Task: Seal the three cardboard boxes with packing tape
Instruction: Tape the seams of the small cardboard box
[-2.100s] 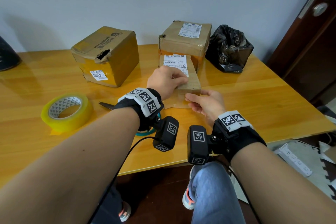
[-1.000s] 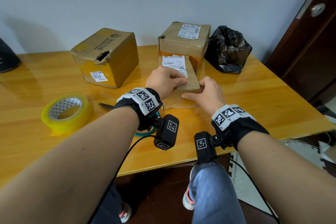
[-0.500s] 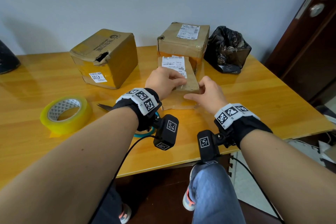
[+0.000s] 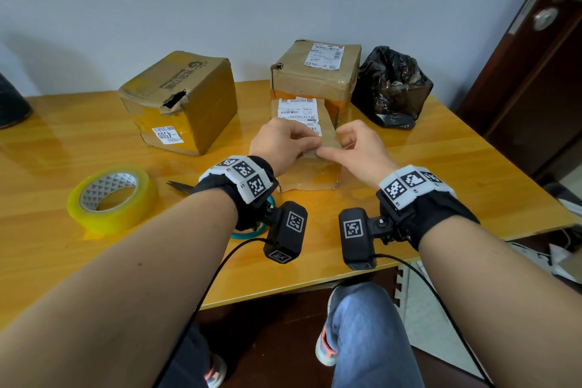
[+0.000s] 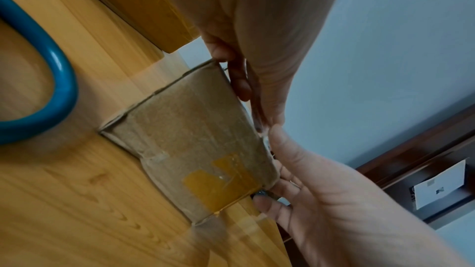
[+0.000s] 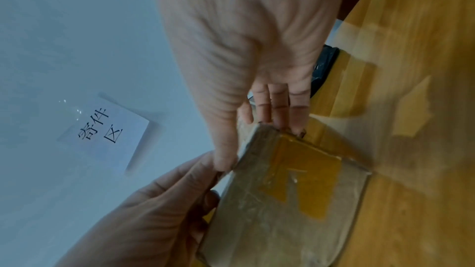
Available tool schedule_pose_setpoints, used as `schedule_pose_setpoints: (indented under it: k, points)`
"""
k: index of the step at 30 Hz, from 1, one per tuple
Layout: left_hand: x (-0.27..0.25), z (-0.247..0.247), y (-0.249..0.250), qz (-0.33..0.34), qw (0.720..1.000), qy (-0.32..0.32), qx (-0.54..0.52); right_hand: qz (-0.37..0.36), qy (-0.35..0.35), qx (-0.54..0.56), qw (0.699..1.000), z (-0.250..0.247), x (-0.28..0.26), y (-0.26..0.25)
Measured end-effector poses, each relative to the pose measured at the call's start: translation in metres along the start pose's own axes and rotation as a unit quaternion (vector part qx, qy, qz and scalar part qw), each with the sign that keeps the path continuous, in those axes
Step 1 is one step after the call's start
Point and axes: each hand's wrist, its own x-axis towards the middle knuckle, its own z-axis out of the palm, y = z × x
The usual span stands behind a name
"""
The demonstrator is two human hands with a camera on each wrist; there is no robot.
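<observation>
A small cardboard box (image 4: 310, 172) with a white label stands at the table's middle; amber tape patches (image 5: 221, 178) show on its front face. My left hand (image 4: 310, 143) lies on its top, with curled fingers on the label and the thumb at the front top edge. My right hand (image 4: 335, 145) holds the box's right top corner, its thumb (image 6: 226, 161) on the front edge beside the left thumb and its fingers (image 6: 277, 109) over the far side. A larger torn box (image 4: 179, 101) sits left and another labelled box (image 4: 315, 72) behind. The yellow tape roll (image 4: 110, 198) lies at left.
Scissors (image 4: 181, 186) with a teal handle (image 4: 252, 231) lie under my left wrist. A black plastic bag (image 4: 390, 88) sits at the back right. The wooden table (image 4: 441, 173) ends close to my knees, and a dark door (image 4: 535, 72) stands at right.
My right hand rose from the box's front face, turned palm down, and settled on the top right corner. The left hand stayed on top of the box.
</observation>
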Motion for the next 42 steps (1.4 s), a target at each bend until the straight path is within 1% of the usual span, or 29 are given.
schedule_pose_setpoints:
  k: [4, 12, 16, 22, 23, 27, 30, 32, 35, 36, 38, 40, 42]
  points:
    - [-0.001, -0.001, -0.001, 0.004, 1.000, -0.005, -0.004, 0.007, -0.021, -0.001, 1.000, 0.001, 0.007, -0.003]
    - [-0.001, -0.001, -0.001, 0.012, 1.000, -0.011, -0.002, 0.020, -0.030, 0.025, 0.999, 0.002, 0.008, -0.003]
    - [-0.003, -0.001, 0.001, 0.020, 1.000, -0.004, -0.004, 0.033, -0.041, 0.025, 0.998, 0.001, 0.010, -0.006]
    - [-0.006, -0.002, 0.001, 0.005, 0.999, -0.013, -0.036, 0.060, -0.047, 0.062, 0.995, 0.003, 0.010, -0.008]
    - [-0.007, -0.002, 0.000, 0.005, 1.000, -0.007, -0.025, 0.065, -0.043, 0.074, 0.994, 0.003, 0.010, -0.009]
    - [-0.010, -0.001, -0.003, -0.007, 0.997, 0.068, 0.031, 0.075, -0.030, 0.098, 0.992, 0.009, 0.009, -0.013]
    - [-0.012, 0.004, -0.003, -0.028, 0.996, 0.067, 0.051, 0.075, -0.027, 0.116, 0.990, 0.019, 0.009, -0.016]
    - [-0.011, 0.004, -0.002, -0.059, 0.996, 0.061, 0.029, 0.072, -0.023, 0.119, 0.990, 0.022, 0.010, -0.017]
    - [-0.006, -0.002, -0.004, -0.123, 0.990, 0.022, -0.060, 0.063, -0.018, 0.113, 0.991, 0.022, 0.012, -0.016]
    - [-0.006, -0.004, -0.006, -0.130, 0.988, 0.011, -0.076, 0.062, -0.019, 0.113, 0.991, 0.022, 0.013, -0.016]
    - [-0.007, -0.007, -0.009, -0.128, 0.989, -0.001, -0.076, 0.057, -0.022, 0.108, 0.992, 0.023, 0.015, -0.016]
    - [-0.010, -0.007, -0.013, -0.125, 0.989, -0.003, -0.077, 0.050, -0.021, 0.099, 0.994, 0.025, 0.016, -0.016]
    - [-0.012, -0.007, -0.015, -0.129, 0.986, 0.000, -0.102, 0.049, -0.023, 0.093, 0.994, 0.027, 0.018, -0.016]
